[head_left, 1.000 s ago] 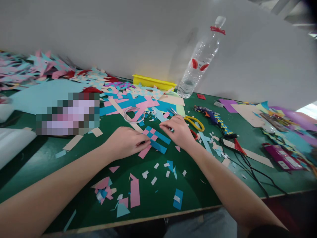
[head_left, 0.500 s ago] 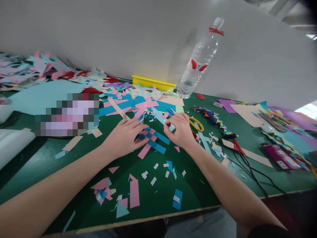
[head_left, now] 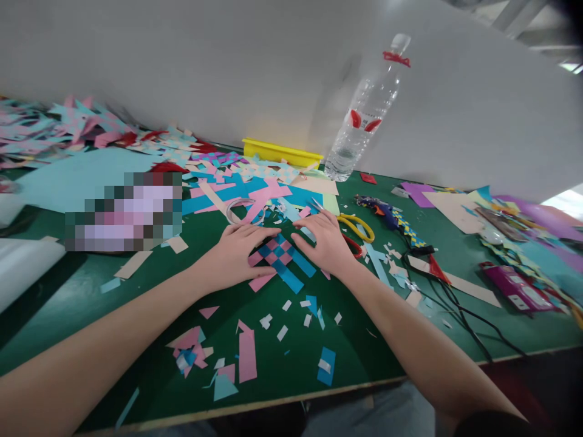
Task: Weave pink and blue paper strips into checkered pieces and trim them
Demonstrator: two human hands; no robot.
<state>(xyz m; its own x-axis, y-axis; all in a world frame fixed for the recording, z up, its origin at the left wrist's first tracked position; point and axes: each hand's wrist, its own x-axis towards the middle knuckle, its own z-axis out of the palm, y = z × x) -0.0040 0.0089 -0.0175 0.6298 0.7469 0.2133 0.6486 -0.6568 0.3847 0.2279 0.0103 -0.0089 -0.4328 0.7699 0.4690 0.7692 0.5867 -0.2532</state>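
A woven piece of blue and pink paper strips [head_left: 279, 254] lies on the green tabletop between my hands, its checkered middle showing and loose strip ends reaching out. My left hand [head_left: 234, 258] rests at its left side, thumb and fingers spread apart along its near and far edges. On the other side, my right hand [head_left: 321, 243] is by the upper right edge, thumb and forefinger apart. Whether its fingertips touch the paper I cannot tell. Just beyond the right hand are scissors with yellow handles [head_left: 367, 229] and a red handle [head_left: 354, 245].
A tape roll [head_left: 231, 213] lies behind my left hand. Paper scraps [head_left: 248, 355] litter the near table. A plastic bottle [head_left: 362, 121] and a yellow tray [head_left: 282, 153] stand at the back. A purple pouch [head_left: 519, 288] and black cords [head_left: 460, 312] lie right.
My right hand has opened from a pinch and moved left to the woven paper. My left hand has spread, and more of the checkered middle shows.
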